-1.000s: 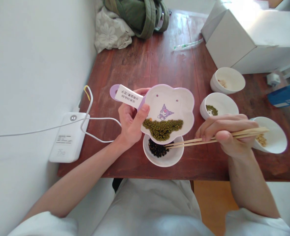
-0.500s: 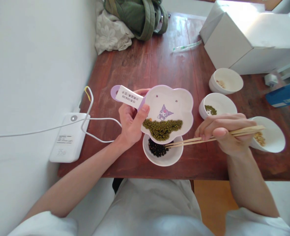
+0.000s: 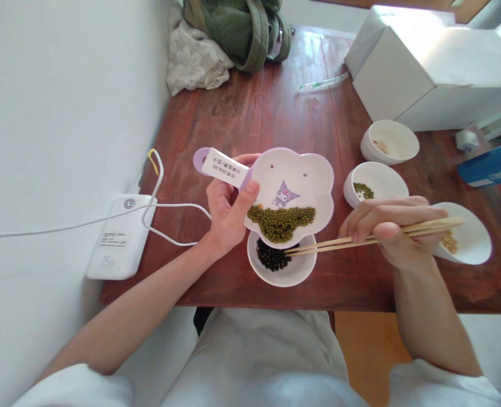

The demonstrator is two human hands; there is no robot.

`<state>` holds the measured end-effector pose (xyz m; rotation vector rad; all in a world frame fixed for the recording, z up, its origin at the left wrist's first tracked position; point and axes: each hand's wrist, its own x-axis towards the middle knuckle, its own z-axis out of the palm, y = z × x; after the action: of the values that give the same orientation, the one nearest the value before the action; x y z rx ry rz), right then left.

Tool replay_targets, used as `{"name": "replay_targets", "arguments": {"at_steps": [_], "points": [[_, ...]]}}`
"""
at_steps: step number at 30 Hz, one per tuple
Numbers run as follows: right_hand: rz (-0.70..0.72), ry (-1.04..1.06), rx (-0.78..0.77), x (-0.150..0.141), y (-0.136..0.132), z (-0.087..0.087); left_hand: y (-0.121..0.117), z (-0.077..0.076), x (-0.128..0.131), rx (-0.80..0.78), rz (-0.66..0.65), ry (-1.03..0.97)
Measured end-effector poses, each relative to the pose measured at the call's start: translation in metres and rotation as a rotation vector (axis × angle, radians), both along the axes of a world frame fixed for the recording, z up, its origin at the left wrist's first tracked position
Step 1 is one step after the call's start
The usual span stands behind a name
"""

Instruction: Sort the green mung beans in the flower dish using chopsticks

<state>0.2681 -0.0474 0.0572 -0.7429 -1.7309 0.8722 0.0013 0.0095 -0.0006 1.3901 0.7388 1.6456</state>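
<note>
My left hand (image 3: 227, 212) grips the purple handle of a flower-shaped white dish (image 3: 301, 175), tilted toward me. Green beans (image 3: 281, 219) are heaped at its lower edge, with one orange bean beside my thumb. A paper label (image 3: 224, 167) is stuck on the handle. My right hand (image 3: 392, 229) is closed on a pair of wooden chopsticks (image 3: 339, 243). Their tips reach over a small white bowl (image 3: 297, 273) of black beans (image 3: 271, 257), just under the dish's edge.
Three more white bowls stand to the right: one with green beans (image 3: 375, 182), one with pale bits (image 3: 389, 141), one with tan beans (image 3: 466, 240). A white box (image 3: 428, 62), a blue box (image 3: 490, 167), a green bag (image 3: 242, 28), a white charger (image 3: 117, 237) with cable.
</note>
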Motion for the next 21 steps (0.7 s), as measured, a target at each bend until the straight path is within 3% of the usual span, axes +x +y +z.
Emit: {"name": "replay_targets", "arguments": {"at_steps": [21], "points": [[0.051, -0.028, 0.023, -0.0004, 0.0013, -0.0013, -0.0002, -0.0012, -0.0004, -0.001, 0.018, 0.019]]}}
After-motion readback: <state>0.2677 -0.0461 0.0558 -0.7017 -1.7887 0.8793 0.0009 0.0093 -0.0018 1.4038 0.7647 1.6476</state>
